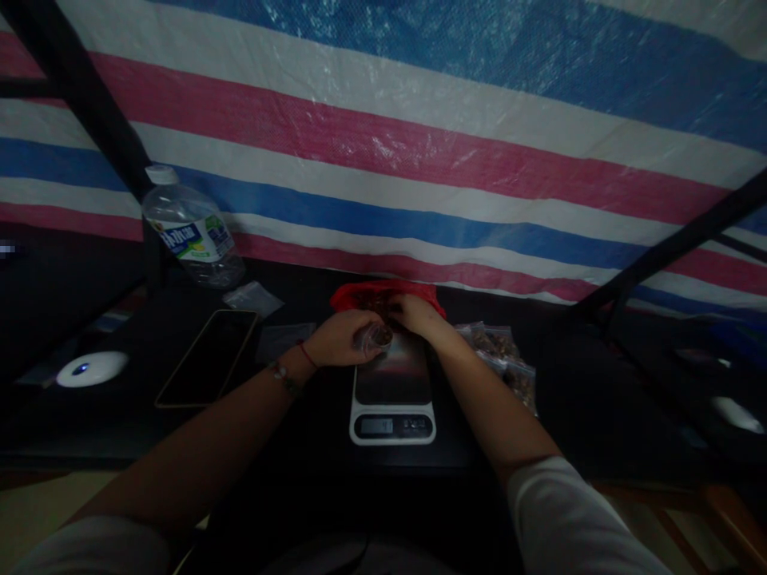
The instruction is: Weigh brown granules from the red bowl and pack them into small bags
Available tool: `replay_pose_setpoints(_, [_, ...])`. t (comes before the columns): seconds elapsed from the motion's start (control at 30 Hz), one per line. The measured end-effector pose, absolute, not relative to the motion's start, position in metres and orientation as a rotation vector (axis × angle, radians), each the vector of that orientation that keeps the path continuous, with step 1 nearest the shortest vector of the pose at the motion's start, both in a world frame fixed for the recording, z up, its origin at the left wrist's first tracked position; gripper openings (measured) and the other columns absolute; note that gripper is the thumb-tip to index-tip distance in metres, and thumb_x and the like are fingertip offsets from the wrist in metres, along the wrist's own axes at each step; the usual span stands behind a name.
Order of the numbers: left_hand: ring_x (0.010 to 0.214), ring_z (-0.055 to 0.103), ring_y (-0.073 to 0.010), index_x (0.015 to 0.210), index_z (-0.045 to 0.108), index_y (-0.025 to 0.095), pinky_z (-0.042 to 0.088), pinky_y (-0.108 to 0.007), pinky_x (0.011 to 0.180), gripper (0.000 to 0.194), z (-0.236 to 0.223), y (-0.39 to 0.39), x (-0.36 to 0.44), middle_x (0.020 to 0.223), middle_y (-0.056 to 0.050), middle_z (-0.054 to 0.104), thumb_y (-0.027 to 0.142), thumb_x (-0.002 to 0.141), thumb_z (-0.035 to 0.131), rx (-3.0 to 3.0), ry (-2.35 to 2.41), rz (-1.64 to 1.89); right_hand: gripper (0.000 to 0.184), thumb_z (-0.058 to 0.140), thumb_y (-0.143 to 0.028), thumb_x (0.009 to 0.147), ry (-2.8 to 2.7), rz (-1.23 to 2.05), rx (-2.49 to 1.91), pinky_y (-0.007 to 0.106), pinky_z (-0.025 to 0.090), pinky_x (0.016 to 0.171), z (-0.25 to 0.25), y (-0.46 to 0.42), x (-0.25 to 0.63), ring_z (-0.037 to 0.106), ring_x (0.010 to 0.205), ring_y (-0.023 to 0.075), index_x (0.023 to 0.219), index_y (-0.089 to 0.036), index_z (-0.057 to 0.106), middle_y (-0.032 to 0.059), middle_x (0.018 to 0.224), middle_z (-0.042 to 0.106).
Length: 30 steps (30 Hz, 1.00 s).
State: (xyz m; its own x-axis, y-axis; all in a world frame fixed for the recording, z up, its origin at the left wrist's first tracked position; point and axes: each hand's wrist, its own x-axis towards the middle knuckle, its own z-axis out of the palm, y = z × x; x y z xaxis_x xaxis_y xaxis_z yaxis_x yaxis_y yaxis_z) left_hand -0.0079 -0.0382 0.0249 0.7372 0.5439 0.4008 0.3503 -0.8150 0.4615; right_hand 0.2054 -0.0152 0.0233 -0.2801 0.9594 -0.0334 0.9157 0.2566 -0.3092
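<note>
My left hand (343, 337) is closed around a small clear plastic bag (376, 340) with brown pieces in it, held over the far part of a kitchen scale (392, 390). Just beyond the scale lies an open red plastic bag (348, 295) with dark brown pieces inside. My right hand (415, 313) reaches into its near side, fingers curled down among the pieces. What those fingertips hold is hidden. The scale's small display is lit, its digits hard to read. Filled clear bags (496, 345) of brown pieces lie right of my right forearm.
Left of the scale are flat clear bags (286, 339), a phone (209, 355) and a white mouse-shaped device (92, 369). A large clear bottle (195, 235) stands behind them. A striped plastic sheet (383, 152) rises at the table's back edge, with dark frame bars on both sides.
</note>
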Motion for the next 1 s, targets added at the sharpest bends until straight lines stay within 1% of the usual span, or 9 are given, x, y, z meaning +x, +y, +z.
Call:
replay_pose_setpoints(0.07, [0.085, 0.064, -0.0209, 0.1, 0.061, 0.018, 0.048, -0.03, 0.075, 0.034, 0.022, -0.039, -0.004, 0.092, -0.006, 0.068, 0.038, 0.072, 0.066, 2.611, 0.687, 0.709, 0.037, 0.061, -0.028, 0.083, -2.356, 0.453, -1.725, 0.026, 0.045, 0.086, 0.022, -0.017, 0.206, 0.062, 0.101, 0.0194, 0.119, -0.021, 0.061, 0.0065, 0.115, 0.067])
replay_pose_setpoints(0.13, [0.086, 0.064, -0.0218, 0.101, 0.062, 0.019, 0.048, -0.031, 0.076, 0.036, 0.018, -0.039, -0.001, 0.092, -0.006, 0.068, 0.04, 0.072, 0.067, 2.628, 0.679, 0.655, 0.04, 0.064, -0.03, 0.081, -2.379, 0.508, -1.724, 0.025, 0.046, 0.084, 0.021, -0.018, 0.207, 0.063, 0.1, 0.0193, 0.119, -0.021, 0.061, 0.0064, 0.114, 0.067])
replay_pose_setpoints(0.23, [0.091, 0.064, -0.0229, 0.107, 0.06, 0.019, 0.048, -0.033, 0.08, 0.043, 0.014, -0.036, -0.002, 0.097, -0.007, 0.068, 0.044, 0.072, 0.067, 2.6, 0.635, 0.671, 0.029, 0.063, -0.022, 0.079, -2.422, 0.518, -1.8, 0.024, 0.045, 0.079, 0.022, -0.017, 0.208, 0.064, 0.092, 0.0188, 0.108, -0.02, 0.066, 0.0064, 0.106, 0.07])
replay_pose_setpoints(0.33, [0.094, 0.063, -0.0222, 0.113, 0.056, 0.018, 0.049, -0.034, 0.084, 0.048, 0.011, -0.033, -0.006, 0.102, -0.008, 0.066, 0.043, 0.073, 0.066, 2.516, 0.621, 0.823, 0.023, 0.057, -0.015, 0.08, -2.438, 0.489, -1.836, 0.023, 0.045, 0.078, 0.023, -0.015, 0.208, 0.064, 0.086, 0.0174, 0.099, -0.019, 0.07, 0.0064, 0.099, 0.072])
replay_pose_setpoints(0.5, [0.093, 0.063, -0.0214, 0.11, 0.054, 0.017, 0.05, -0.033, 0.083, 0.045, 0.009, -0.027, -0.014, 0.104, -0.008, 0.064, 0.04, 0.073, 0.065, 2.387, 0.772, 1.074, 0.027, 0.052, -0.01, 0.08, -2.424, 0.444, -1.855, 0.022, 0.044, 0.079, 0.023, -0.012, 0.205, 0.064, 0.087, 0.0163, 0.098, -0.018, 0.071, 0.0077, 0.1, 0.072])
replay_pose_setpoints(0.6, [0.084, 0.063, -0.0188, 0.109, 0.053, 0.017, 0.051, -0.031, 0.077, 0.041, 0.007, -0.023, -0.016, 0.096, -0.005, 0.064, 0.037, 0.075, 0.063, 2.34, 0.802, 1.132, 0.027, 0.051, -0.009, 0.079, -2.417, 0.411, -1.88, 0.023, 0.044, 0.078, 0.023, -0.01, 0.206, 0.064, 0.086, 0.0167, 0.095, -0.017, 0.072, 0.0078, 0.098, 0.072])
replay_pose_setpoints(0.67, [0.084, 0.063, -0.0185, 0.107, 0.054, 0.017, 0.051, -0.03, 0.076, 0.038, 0.005, -0.021, -0.016, 0.095, -0.005, 0.064, 0.035, 0.074, 0.063, 2.318, 0.834, 1.152, 0.028, 0.052, -0.008, 0.078, -2.416, 0.359, -1.824, 0.023, 0.044, 0.08, 0.028, -0.012, 0.206, 0.065, 0.089, 0.0172, 0.094, -0.018, 0.073, 0.0068, 0.098, 0.072])
replay_pose_setpoints(0.77, [0.088, 0.063, -0.0197, 0.105, 0.055, 0.017, 0.051, -0.031, 0.079, 0.036, 0.006, -0.02, -0.016, 0.098, -0.006, 0.064, 0.032, 0.074, 0.063, 2.298, 0.878, 1.172, 0.026, 0.056, -0.008, 0.076, -2.363, 0.305, -1.697, 0.025, 0.044, 0.084, 0.045, -0.02, 0.205, 0.065, 0.093, 0.0183, 0.092, -0.018, 0.074, 0.0055, 0.099, 0.073])
replay_pose_setpoints(1.0, [0.088, 0.063, -0.0197, 0.101, 0.056, 0.017, 0.051, -0.032, 0.08, 0.032, 0.008, -0.021, -0.015, 0.097, -0.005, 0.065, 0.032, 0.074, 0.064, 2.254, 0.906, 1.159, 0.019, 0.059, -0.01, 0.079, -2.303, 0.431, -1.398, 0.025, 0.046, 0.079, 0.088, -0.076, 0.184, 0.065, 0.084, 0.0156, 0.086, -0.02, 0.074, 0.0032, 0.089, 0.072])
